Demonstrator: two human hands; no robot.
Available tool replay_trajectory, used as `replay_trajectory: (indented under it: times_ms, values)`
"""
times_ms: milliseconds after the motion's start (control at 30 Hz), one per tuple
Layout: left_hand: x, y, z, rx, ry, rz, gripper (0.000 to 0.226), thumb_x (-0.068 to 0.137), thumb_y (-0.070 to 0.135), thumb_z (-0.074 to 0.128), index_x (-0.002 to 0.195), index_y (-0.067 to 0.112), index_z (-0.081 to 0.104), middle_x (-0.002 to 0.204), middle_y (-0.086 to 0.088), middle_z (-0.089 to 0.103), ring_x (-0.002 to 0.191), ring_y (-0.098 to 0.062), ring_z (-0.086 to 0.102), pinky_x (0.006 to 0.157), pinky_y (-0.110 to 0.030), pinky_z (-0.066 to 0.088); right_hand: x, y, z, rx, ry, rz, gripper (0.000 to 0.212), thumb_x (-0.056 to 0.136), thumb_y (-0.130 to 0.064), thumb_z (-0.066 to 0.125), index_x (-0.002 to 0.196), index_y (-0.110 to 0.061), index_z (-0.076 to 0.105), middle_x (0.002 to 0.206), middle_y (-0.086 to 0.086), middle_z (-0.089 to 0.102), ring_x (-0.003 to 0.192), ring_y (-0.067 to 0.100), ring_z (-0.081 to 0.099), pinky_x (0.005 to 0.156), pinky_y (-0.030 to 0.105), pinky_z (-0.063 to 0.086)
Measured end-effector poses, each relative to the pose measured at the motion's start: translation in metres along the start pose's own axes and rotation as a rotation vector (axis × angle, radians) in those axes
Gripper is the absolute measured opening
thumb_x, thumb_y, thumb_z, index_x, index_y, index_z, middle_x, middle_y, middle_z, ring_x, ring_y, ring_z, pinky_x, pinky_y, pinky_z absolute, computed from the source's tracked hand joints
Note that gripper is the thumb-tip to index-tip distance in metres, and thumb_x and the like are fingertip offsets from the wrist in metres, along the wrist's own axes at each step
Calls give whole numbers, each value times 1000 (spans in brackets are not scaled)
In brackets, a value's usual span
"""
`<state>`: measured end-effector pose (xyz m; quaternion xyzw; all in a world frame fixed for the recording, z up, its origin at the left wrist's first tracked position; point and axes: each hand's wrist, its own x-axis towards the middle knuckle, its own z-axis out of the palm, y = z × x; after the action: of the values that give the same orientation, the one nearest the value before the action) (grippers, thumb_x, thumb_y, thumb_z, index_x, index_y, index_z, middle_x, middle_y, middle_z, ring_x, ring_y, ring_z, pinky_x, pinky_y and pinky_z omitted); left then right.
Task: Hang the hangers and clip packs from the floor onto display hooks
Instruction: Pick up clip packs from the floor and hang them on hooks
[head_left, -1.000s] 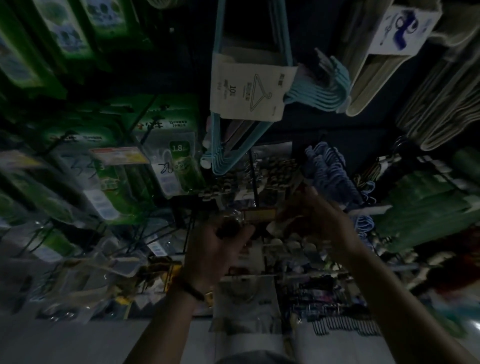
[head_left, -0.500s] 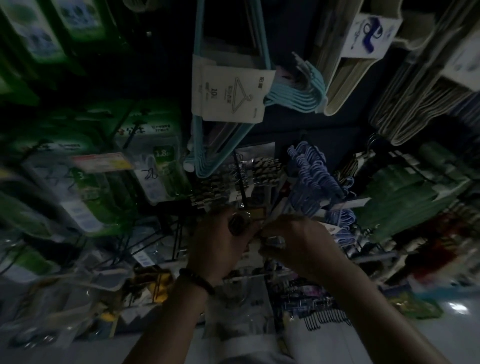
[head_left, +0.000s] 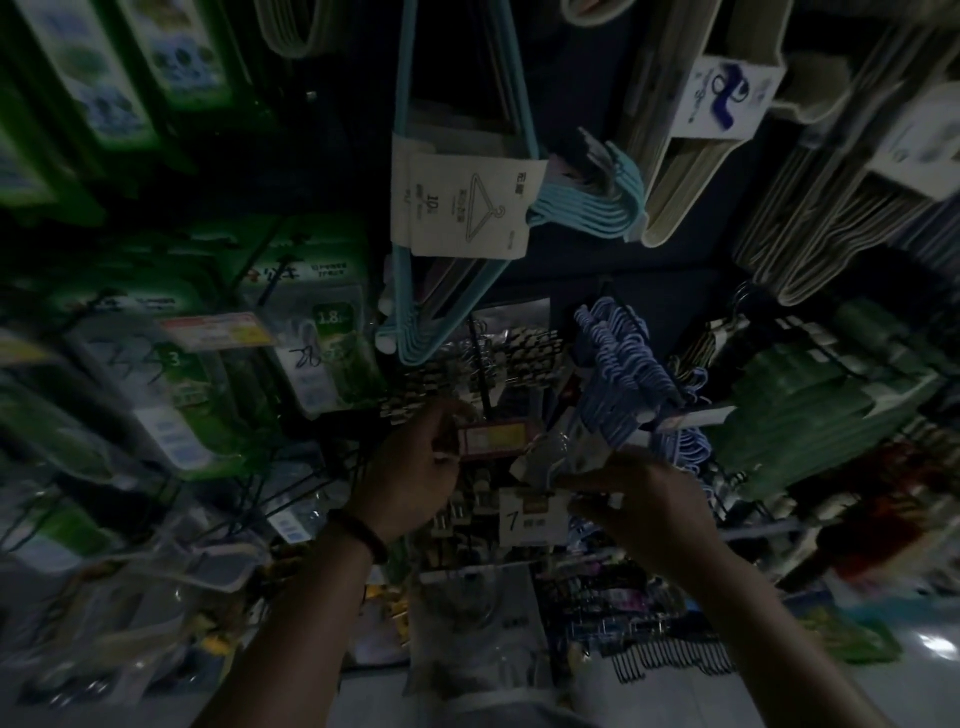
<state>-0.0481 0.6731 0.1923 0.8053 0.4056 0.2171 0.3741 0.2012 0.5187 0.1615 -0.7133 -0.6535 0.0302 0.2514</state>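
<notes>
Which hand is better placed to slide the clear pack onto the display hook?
Right. The right hand pinches the clear pack, its top beside the price tag at the end of the hook. The left hand holds that tag, probably steadying it, so it is occupied.

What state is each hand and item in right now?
Left hand: holds price tag.
Right hand: pinches clear pack beside that tag; hung or not, cannot tell.
Teal hangers: hanging, banded by a label.
Blue hangers: hanging.
</notes>
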Motion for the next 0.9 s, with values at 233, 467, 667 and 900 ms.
replay_trajectory:
  times_ms: [233, 467, 667, 900]
  values:
    - [-5, -6, 11, 29, 102, 92, 56, 82, 7, 85, 114, 46, 60, 115, 31, 65, 108, 8, 63, 92, -33, 61, -4, 6, 8, 8, -4, -22, 34, 86, -45, 84, 115, -59, 74, 85, -20, 64, 61, 5, 59, 44, 26, 45]
    - [-3, 8, 5, 32, 243, 178, 18, 93, 56, 65, 106, 46, 72, 99, 24, 71, 93, 0, 68, 79, -31, 60, -3, 10, 11, 8, -46, -93, 29, 85, -48, 82, 113, -54, 77, 93, -21, 69, 70, 4, 65, 55, 10, 26]
    - [17, 15, -9, 109, 254, 118, 16, 98, 38, 73, 110, 31, 80, 93, 20, 71, 88, 1, 68, 83, -30, 60, 24, 4, 31, -68, 13, -285, 22, 90, -43, 73, 110, -45, 81, 89, -10, 71, 73, 15, 67, 57, 23, 41]
    - [19, 15, -15, 152, 254, 95, 17, 96, 44, 73, 107, 34, 80, 98, 16, 78, 92, -4, 70, 84, -35, 61, 66, 8, 58, -99, 233, -385, 26, 94, -33, 65, 113, -39, 81, 92, -3, 72, 78, 25, 66, 63, 34, 52]
